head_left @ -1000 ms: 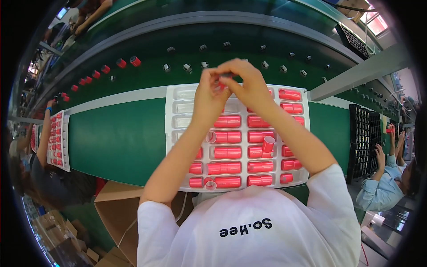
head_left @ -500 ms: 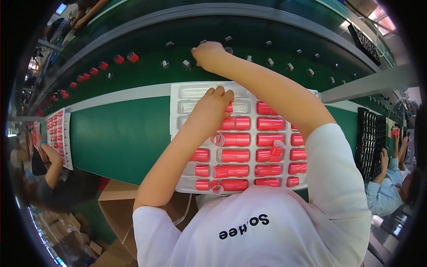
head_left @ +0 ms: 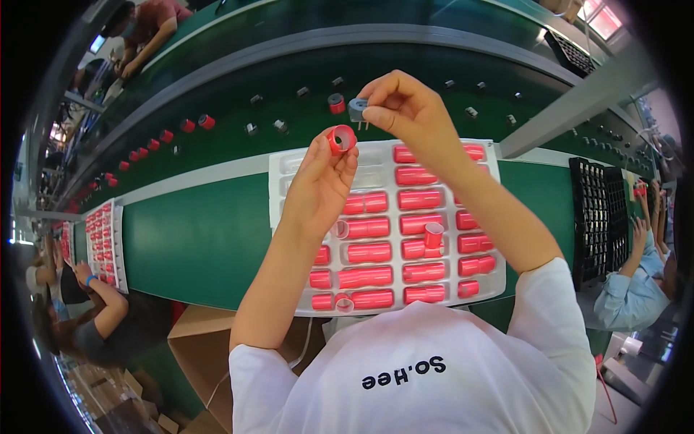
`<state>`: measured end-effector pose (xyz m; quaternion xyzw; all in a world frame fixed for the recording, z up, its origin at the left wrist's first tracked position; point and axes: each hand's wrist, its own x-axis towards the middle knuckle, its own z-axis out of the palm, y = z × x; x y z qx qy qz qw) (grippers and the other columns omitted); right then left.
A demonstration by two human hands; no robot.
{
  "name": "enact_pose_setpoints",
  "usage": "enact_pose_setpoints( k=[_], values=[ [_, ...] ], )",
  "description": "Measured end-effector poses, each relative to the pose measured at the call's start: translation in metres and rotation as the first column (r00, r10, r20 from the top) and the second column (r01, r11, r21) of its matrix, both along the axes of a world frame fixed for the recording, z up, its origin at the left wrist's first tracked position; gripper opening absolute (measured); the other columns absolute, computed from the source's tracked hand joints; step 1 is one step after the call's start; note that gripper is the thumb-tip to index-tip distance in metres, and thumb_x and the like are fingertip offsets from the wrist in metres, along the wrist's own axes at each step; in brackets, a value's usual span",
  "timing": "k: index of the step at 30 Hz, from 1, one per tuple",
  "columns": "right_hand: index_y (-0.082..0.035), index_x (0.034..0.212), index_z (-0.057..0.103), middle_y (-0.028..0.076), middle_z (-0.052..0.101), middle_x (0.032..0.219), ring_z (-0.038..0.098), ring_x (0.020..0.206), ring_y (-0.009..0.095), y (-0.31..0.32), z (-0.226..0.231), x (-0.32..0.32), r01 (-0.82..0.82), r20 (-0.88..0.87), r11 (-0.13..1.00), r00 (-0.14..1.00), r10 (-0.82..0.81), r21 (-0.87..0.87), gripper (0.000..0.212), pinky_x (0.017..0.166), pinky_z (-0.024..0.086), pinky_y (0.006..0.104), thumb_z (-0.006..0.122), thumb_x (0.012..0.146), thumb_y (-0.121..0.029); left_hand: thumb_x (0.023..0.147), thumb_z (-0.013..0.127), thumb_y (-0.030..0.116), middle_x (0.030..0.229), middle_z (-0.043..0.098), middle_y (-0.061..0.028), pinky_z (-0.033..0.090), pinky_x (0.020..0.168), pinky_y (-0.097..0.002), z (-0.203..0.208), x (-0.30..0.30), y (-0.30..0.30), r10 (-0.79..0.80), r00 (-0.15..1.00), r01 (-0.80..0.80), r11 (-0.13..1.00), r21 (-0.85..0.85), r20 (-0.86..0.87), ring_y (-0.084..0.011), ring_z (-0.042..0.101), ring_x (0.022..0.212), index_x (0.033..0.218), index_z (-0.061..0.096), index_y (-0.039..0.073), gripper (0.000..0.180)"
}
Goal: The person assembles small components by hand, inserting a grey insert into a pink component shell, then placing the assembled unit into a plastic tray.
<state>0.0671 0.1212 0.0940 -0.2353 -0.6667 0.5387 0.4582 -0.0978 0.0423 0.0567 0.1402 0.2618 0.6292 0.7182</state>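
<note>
Above the far edge of the white blister tray (head_left: 276,210), my left hand (head_left: 318,181) grips a short red sleeve (head_left: 335,145), its hollow end turned up. Just beyond it, my right hand (head_left: 416,116) pinches a small grey round part (head_left: 356,110) between thumb and forefinger; thin prongs stick out of its underside. The two pieces are close but apart. Many tray slots hold red cylinders (head_left: 366,252), some lying end to end. One red cylinder (head_left: 433,234) leans up across its neighbours.
On the green conveyor (head_left: 224,155) beyond the tray stand small metallic parts (head_left: 280,126), several red pieces (head_left: 207,122) and a dark-topped red one (head_left: 336,103). A grey post (head_left: 571,101) slants at the right. Black trays (head_left: 591,224) and co-workers flank me; a cardboard box (head_left: 199,325) sits lower left.
My left hand has lifted a red sleeve from the tray. My right hand has come back from the conveyor, moving right, with the grey part in its fingers.
</note>
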Motion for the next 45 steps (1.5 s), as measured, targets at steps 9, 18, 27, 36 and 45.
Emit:
enact_pose_setpoints(
  k=[9,18,27,36,45],
  values=[
    [-0.004,0.087,0.062,0.012,0.066,0.107,0.064,0.098,0.021,-0.028,-0.007,0.004,0.04,-0.159,0.968,0.987,0.0,0.249,0.011,0.085,0.053,0.0307,0.07,0.081,-0.001,0.1,0.044,0.04,0.092,0.058,-0.0074,0.051,0.072,-0.0217,0.021,0.012,-0.02,-0.143,0.989,0.142,0.989,0.036,0.028,-0.012,0.057,0.08,0.115,0.05,0.004,0.04],
    [-0.004,0.1,0.068,0.011,0.067,0.103,0.065,0.094,0.023,-0.031,-0.01,0.018,-0.035,0.12,0.852,0.992,-0.033,0.523,0.023,0.08,0.052,0.0306,0.073,0.078,-0.009,0.101,0.036,0.045,0.076,0.046,-0.001,0.036,0.051,-0.0162,0.031,0.02,-0.036,-0.285,0.955,0.282,0.958,-0.057,-0.079,-0.0035,0.04,0.061,0.106,0.05,0.009,0.04],
    [-0.003,0.096,0.059,0.012,0.061,0.095,0.065,0.086,0.024,0.031,-0.054,0.009,0.061,0.316,0.851,0.913,-0.258,0.521,0.022,0.075,0.051,0.0323,0.071,0.08,-0.011,0.095,0.059,0.03,0.084,0.062,-0.0072,0.048,0.065,-0.0266,-0.012,0.01,0.005,0.1,0.109,0.213,0.969,0.122,-0.989,-0.0182,0.06,0.069,0.114,0.048,0.005,0.033],
    [-0.007,0.093,0.051,0.01,0.057,0.098,0.057,0.094,0.032,0.121,-0.096,-0.032,-0.313,0.773,0.766,0.527,-0.352,0.562,0.026,0.079,0.047,0.0412,0.072,0.079,-0.014,0.075,0.072,0.007,0.102,0.056,-0.0118,0.046,0.087,-0.0399,-0.029,0.005,-0.024,0.184,-0.312,0.622,0.781,-0.054,-0.932,-0.0331,0.053,0.099,0.102,0.057,0.011,0.031],
    [-0.009,0.105,0.057,0.011,0.056,0.109,0.059,0.098,0.028,0.119,-0.076,-0.08,-0.626,0.898,0.648,0.363,-0.25,0.434,0.026,0.083,0.049,0.0368,0.068,0.081,-0.01,0.086,0.064,0.007,0.107,0.058,-0.0092,0.045,0.09,-0.0316,-0.008,-0.013,-0.015,0.011,0.005,0.511,0.859,0.012,-1.0,-0.0227,0.057,0.1,0.111,0.052,0.004,0.028]
  ],
)
